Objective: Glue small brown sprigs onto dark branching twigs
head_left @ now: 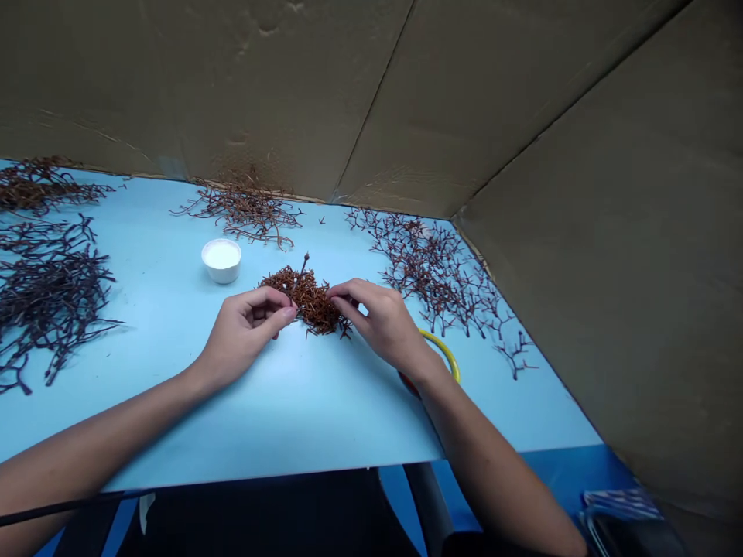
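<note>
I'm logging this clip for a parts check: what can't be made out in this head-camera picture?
All in the head view:
Left hand: its fingers hide whatever they pinch at the brown twig clump.
Right hand: covers the clump's near right side.
Yellow ring: the right wrist hides its lower part.
White cup: contents too small to identify.
Dark branches: cut off by the left edge.

Corrugated cardboard walling [232, 77]: matt, brown, creased. Light-blue board [145, 418]: smooth, faint sheen, material uncertain. Rust-brown twig clump [310, 305]: rough, knobbly, matt, dry-looking. Loose brown sprigs [244, 209]: same rough finish. Dark branching twigs [52, 302]: rough, slightly glossier. White cup [221, 261]: smooth; plastic or ceramic, unclear which. Cup contents [221, 255]: white, matt. Yellow ring [444, 350]: glossy, plastic-looking.
</note>
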{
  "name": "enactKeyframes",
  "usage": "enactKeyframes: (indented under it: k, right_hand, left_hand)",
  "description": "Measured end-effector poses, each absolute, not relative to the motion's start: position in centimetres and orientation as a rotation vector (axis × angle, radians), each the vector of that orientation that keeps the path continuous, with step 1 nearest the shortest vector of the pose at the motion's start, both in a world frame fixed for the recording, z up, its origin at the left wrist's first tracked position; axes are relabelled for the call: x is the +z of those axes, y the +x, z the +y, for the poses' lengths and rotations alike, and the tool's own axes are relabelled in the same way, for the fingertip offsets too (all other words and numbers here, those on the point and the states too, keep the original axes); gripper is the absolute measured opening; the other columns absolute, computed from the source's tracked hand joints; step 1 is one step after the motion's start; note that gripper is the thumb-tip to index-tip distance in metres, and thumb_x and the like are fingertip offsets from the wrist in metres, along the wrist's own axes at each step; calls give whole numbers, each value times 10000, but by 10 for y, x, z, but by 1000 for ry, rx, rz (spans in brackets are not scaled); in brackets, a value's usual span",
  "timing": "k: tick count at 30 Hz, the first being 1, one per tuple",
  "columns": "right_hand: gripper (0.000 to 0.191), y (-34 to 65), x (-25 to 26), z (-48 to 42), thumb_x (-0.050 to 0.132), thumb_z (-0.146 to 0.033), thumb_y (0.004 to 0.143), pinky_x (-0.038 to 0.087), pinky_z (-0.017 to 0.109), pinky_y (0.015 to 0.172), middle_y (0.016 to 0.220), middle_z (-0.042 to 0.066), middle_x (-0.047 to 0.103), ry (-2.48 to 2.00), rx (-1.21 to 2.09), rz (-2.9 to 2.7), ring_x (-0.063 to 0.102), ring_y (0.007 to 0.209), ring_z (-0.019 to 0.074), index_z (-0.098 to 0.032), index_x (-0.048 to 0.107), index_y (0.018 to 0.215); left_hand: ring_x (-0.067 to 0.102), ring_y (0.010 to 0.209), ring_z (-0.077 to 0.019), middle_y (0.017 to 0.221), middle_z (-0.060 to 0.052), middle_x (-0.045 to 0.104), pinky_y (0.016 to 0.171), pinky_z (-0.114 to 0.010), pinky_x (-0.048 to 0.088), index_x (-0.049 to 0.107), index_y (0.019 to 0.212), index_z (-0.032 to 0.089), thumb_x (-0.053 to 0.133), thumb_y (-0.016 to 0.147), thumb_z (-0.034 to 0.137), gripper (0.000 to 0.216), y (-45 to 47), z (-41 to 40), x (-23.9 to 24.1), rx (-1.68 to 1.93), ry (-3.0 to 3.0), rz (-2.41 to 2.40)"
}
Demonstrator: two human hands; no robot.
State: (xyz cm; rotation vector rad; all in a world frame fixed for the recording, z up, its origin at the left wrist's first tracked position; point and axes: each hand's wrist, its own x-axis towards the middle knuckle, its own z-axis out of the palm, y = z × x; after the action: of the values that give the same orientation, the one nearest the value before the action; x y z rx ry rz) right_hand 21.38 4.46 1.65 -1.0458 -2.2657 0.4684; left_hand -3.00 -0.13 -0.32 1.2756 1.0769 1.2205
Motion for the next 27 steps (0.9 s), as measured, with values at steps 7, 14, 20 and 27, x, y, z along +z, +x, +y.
enactKeyframes:
  k: [7,14,20,27]
  right_hand:
    - [190,189,12,20,791,-346,970,574,269,619,849,2,761,-910,1423,-1488,675,638,126,-240,673,1075]
    - [352,177,1,13,889,-426,889,548,217,592,804,-25,722,-833,1750,-1193,638,613,95,-229,633,1029]
    - [290,172,-4,9,860,-397,924,559,215,672,797,-32,709,-805,1806,-1141,658,666,96,-221,644,1007]
    - [297,169,-4,8,864,-408,914,551,233,649,746,-43,677,-825,1772,-1172,641,646,115,-231,638,989]
  left_hand:
    - [514,594,-74,760,23,633,550,-205,423,681,865,183,715,961,293,150,-26,-11,-3,1116,1341,1032]
    - [597,613,-88,779,13,660,538,-188,510,650,902,186,700,986,284,138,-20,-21,-3,1101,1227,974]
    - [680,686,-132,857,-53,744,550,-221,574,619,870,179,689,1001,320,205,-15,-22,-4,1117,1109,855]
    - [694,681,-145,849,-69,767,583,-251,597,626,827,183,726,984,391,279,-13,-21,-3,1097,1052,839]
